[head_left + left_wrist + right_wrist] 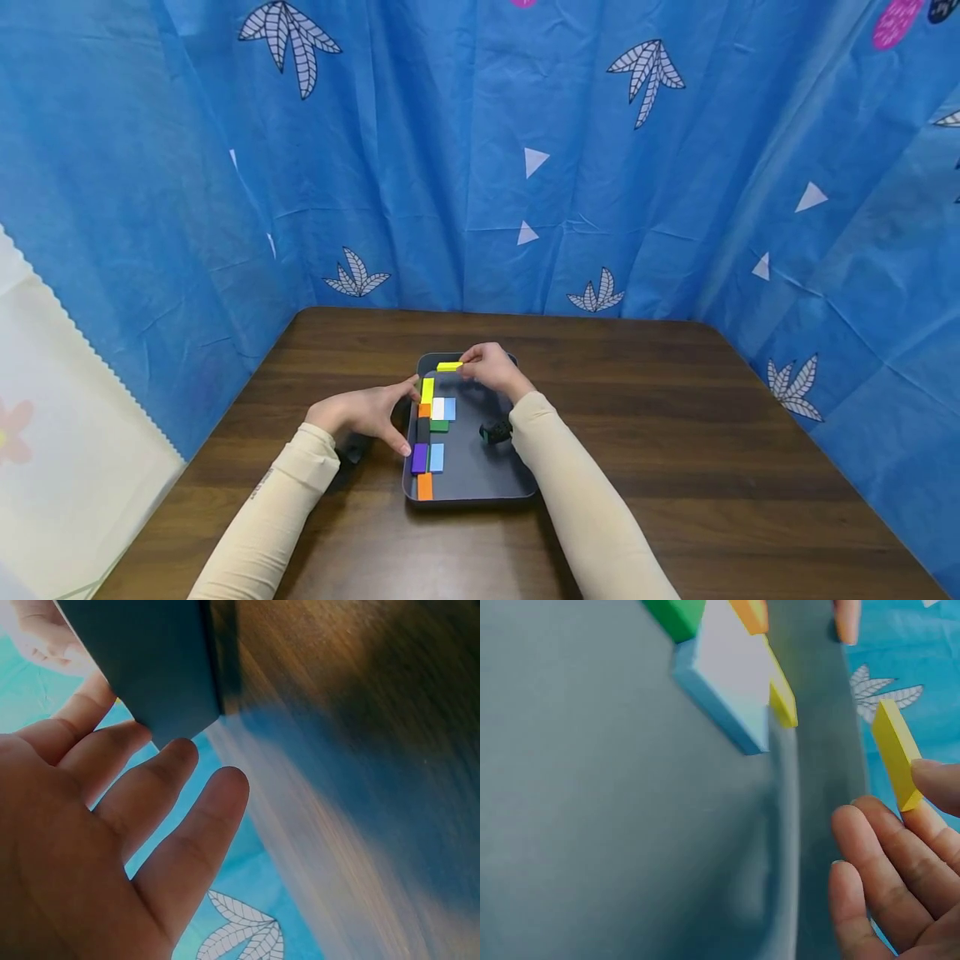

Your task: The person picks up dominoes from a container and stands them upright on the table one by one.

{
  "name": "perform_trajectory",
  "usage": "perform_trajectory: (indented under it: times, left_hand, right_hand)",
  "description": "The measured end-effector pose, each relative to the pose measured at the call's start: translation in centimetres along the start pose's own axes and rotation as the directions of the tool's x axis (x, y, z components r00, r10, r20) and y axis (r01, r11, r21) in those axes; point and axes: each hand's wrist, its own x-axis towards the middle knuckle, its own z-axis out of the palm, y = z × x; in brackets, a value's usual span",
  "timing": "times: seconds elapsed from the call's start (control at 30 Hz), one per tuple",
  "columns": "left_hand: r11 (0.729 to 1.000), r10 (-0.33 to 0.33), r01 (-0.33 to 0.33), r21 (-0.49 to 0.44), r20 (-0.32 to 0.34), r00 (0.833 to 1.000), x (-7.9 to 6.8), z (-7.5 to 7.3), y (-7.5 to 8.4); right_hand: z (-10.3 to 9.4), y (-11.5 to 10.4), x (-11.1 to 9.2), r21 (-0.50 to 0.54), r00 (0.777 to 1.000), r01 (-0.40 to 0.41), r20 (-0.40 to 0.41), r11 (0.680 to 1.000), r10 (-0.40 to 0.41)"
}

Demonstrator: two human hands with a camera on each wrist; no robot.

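A dark grey tray (480, 479) lies on the table with coloured blocks along its left side. My right hand (491, 367) is over the tray's far end, where thumb and fingertips pinch one end of a yellow block (896, 754). My left hand (367, 414) is spread at the tray's left side, its fingertips (180, 754) right at the outer wall. Inside the tray, another yellow block (427, 390), a white block (438, 408), a green block (439, 426), a black block (423, 430) and a purple block (420, 458) sit close together.
Orange blocks (425, 487) and light blue blocks (437, 457) are in the same group. Around the tray spreads a dark wooden table (637, 433). A blue patterned curtain (480, 167) hangs behind it.
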Motion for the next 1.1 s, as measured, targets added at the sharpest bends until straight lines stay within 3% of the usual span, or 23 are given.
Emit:
perform_trajectory:
  times: [0.57,0.9,1.1]
  left_hand:
    - [0.998,0.054,-0.054,-0.010,-0.005,0.999,-0.2,0.0,-0.2]
    - [0.998,0.054,-0.054,-0.030,0.001,0.999,-0.2,0.1,-0.3]
    - [0.999,0.032,-0.031,-0.039,0.007,0.999,-0.1,0.1,-0.3]
  right_hand:
    - [-2.4,-0.9,-0.7,0.183,0.988,0.134,-0.099,0.974,-0.118]
    - [-5.7,-0.4,-2.4,0.277,0.960,0.241,-0.209,0.930,-0.187]
    - [-7.5,0.4,-3.4,0.257,0.938,0.275,-0.284,0.926,-0.200]
